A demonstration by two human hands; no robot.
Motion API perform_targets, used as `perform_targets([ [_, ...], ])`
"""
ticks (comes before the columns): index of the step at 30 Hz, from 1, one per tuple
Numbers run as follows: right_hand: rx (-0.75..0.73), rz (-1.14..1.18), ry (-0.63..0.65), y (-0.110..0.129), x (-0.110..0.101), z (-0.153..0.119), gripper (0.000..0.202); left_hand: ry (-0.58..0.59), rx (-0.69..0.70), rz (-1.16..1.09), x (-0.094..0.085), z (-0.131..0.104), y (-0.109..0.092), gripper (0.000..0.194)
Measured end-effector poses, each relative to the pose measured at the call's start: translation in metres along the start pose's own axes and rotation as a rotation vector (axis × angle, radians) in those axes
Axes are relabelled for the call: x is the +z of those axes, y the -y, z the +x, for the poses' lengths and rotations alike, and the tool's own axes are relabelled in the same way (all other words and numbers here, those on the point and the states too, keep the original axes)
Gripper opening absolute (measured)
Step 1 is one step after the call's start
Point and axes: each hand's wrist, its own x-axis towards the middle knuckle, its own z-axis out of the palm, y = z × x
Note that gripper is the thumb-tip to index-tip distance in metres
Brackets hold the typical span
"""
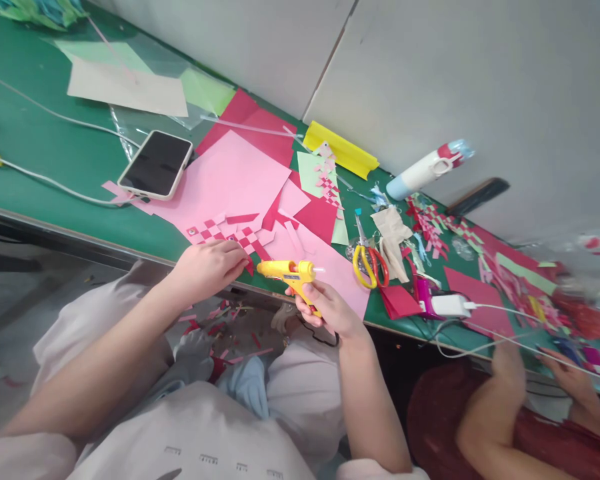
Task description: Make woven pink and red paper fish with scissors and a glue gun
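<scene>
A yellow hot glue gun (285,270) is gripped in my right hand (327,310), its nozzle pointing left and a clear glue stick poking out of its back. My left hand (213,267) has its fingers pressed together on the end of a woven red-and-pink paper fish (247,237) at the table's front edge. Beside it lies another checkered paper fish (210,232) with a small round eye. Both rest on pink paper sheets (240,167). The gun's nozzle is close to the left hand's fingertips, with a small gap between.
A smartphone (157,163) with white cables lies at the left. To the right are scissors (365,263) with yellow and red handles, a white power adapter (447,306) and a bottle (425,172). A co-worker's arm (495,400) is at far right. Paper scraps (230,327) litter the floor.
</scene>
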Motion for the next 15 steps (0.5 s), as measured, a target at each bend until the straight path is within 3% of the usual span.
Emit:
perform_targets([
  [15, 0.016, 0.03, -0.067, -0.002, -0.008, -0.017, 0.055, 0.04, 0.044, 0.076, 0.002, -0.008, -0.001, 0.036],
])
